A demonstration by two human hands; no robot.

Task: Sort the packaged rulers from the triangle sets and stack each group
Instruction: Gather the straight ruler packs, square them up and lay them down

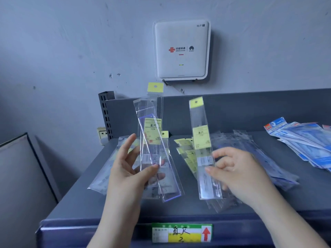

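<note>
The left hand (128, 169) pinched two packaged rulers (154, 149) upright above the shelf (125, 210), thumb in front; the right hand (238, 169) pinched a single ruler (205, 154) at its lower half; the sleeves looked light, slippery and flexible, best gripped mid-length; yellow labels read 直尺; the wall router (181, 49) read WiFi 7, China Unicom; the blue triangle sets (304, 140) lay far right.

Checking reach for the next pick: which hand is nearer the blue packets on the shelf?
Right. The right hand is just left of the blue packets; the left hand is farther left.
</note>
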